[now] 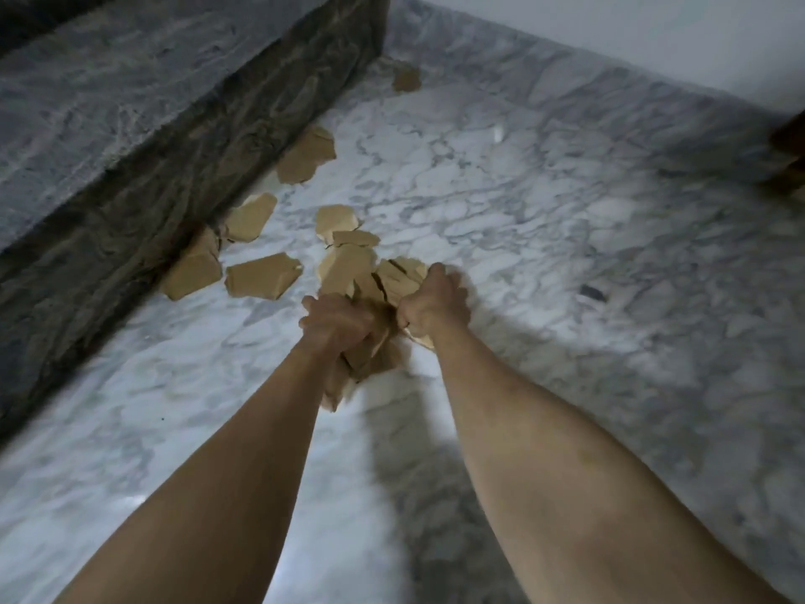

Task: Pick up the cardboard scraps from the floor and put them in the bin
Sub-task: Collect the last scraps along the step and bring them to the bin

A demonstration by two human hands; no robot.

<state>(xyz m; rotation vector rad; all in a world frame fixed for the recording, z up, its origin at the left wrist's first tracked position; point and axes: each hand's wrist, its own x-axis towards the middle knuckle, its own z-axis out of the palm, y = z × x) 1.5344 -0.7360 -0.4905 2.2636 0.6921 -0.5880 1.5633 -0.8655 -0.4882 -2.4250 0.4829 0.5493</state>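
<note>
Fingers of both the left hand (335, 322) and right hand (433, 305) clamp 1 bundle of cardboard scraps (370, 342); loose scraps (261, 276) lie beside the dark step (218, 137) (light, stiff, best pinched by edges).

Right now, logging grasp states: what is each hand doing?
Left hand: closed, gripping a bunch of cardboard scraps.
Right hand: closed, gripping a cardboard scrap from the floor pile.

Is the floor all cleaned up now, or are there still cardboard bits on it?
Not clean yet. Several cardboard scraps still lie on the marble floor, while the left hand and right hand grip others.
</note>
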